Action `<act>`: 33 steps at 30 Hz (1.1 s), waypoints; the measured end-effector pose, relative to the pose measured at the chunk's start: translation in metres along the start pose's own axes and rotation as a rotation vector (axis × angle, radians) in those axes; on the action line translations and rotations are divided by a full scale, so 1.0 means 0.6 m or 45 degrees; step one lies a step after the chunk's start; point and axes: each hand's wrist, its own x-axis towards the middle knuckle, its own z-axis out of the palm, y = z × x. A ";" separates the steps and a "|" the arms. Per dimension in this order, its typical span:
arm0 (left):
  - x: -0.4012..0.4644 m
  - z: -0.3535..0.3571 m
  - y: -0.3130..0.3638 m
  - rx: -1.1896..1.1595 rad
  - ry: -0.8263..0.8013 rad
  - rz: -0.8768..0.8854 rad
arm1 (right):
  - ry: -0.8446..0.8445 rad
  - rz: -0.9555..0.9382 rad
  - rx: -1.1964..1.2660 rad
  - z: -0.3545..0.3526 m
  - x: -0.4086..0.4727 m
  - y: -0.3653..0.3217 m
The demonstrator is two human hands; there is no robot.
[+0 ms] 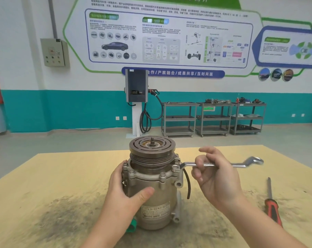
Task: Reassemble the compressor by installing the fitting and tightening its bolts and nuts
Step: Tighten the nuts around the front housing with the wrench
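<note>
On the far wall (26,51), white above a teal band, hang a large printed poster (167,36) and a grey switch box (54,52); a charging post (137,97) with a looped black cable stands below, and three grey shelf carts (213,119) line up to its right. Nearer, a stained yellow-brown table (62,176) fills the lower view. The compressor (153,183) stands upright at mid-table, grooved pulley on top with a threaded stud at its centre, a label low on the body, and a short black hose hanging at its right side. Left hand (126,192) grips the compressor body, thumb across the front, fingers wrapped round the left side. Right hand (217,178) holds the shank of a silver wrench (221,164), fingers curled round it, index finger lifted. The wrench lies roughly level, its near end seated on a bolt (176,167) at the compressor's upper right flange, its far ring end free. A red-and-black screwdriver (272,204) lies on the table to the right, apart from the hands. A green cap (131,225) shows at the compressor's lower left.
</note>
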 end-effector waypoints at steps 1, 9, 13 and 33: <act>0.000 0.003 -0.004 0.065 -0.006 0.013 | -0.022 -0.098 -0.049 -0.001 -0.014 0.002; -0.004 0.071 0.027 0.320 0.267 -0.053 | -0.070 -0.856 -1.068 0.052 -0.107 0.046; -0.003 0.080 0.028 0.332 0.353 -0.057 | -0.053 -1.175 -1.360 0.085 -0.105 0.067; 0.001 0.010 0.018 -0.056 -0.096 -0.037 | 0.005 0.088 0.113 0.043 -0.062 -0.017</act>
